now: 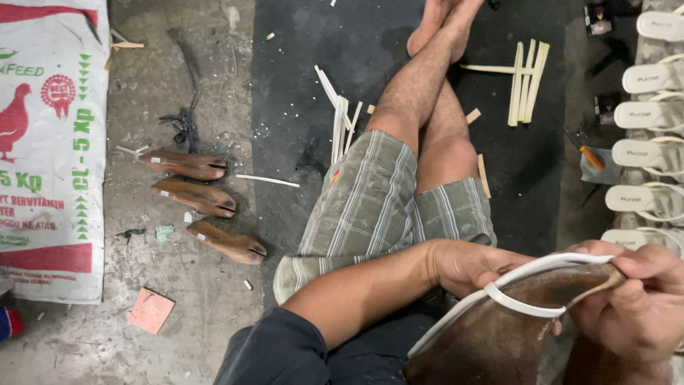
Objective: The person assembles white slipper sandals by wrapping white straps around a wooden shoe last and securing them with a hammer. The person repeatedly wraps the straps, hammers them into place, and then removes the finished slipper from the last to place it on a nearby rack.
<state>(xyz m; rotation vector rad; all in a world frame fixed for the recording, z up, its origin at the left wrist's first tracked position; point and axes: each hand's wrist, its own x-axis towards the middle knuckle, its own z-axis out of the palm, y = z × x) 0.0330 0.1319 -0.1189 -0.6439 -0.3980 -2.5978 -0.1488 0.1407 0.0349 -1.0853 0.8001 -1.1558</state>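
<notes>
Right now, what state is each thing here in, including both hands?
Left hand: closed on the brown shoe form's side.
Right hand: gripping the form's tip and white strap.
Brown shoe form: held in the lap, white strap stretched across it.
Three wooden lasts: lying loose on the floor, untouched.
White sandals: lined up in a row.
Pale strips: lying together on the dark mat.

The concrete floor [178,335] carries a dark mat [299,43] at twelve o'clock. At nine o'clock lie three wooden shoe lasts [194,196] beside a printed feed sack [50,142]. Pale strips [526,82] (loosely bundled) lie at one o'clock, white sandals [645,114] in a row at three.
</notes>
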